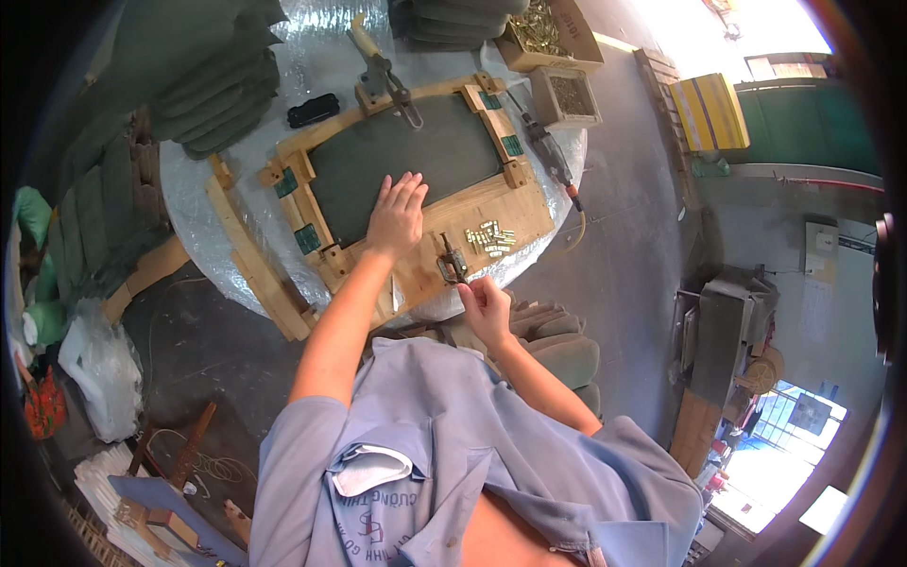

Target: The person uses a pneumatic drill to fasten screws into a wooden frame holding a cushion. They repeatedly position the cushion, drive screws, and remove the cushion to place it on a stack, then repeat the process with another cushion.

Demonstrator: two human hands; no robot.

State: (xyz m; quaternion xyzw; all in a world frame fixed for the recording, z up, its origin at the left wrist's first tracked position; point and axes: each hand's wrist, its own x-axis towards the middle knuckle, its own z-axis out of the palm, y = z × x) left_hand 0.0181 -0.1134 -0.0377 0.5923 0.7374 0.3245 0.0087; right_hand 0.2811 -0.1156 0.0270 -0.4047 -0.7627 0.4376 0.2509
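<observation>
Head view: a dark green panel (402,161) lies clamped in a wooden jig (416,250) on the round tabletop (189,213); stiff, flat and likely light, it is best taken by its edges. The left hand (397,213) presses flat on it, fingers spread. The right hand (484,304) pinches closed at a small metal clamp (452,260) beside loose brass fittings (489,237).

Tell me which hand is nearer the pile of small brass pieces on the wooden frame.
Right. The right hand sits at the frame's near edge, just below the brass pieces. The left hand lies flat on the dark panel, farther off to their left.
</observation>
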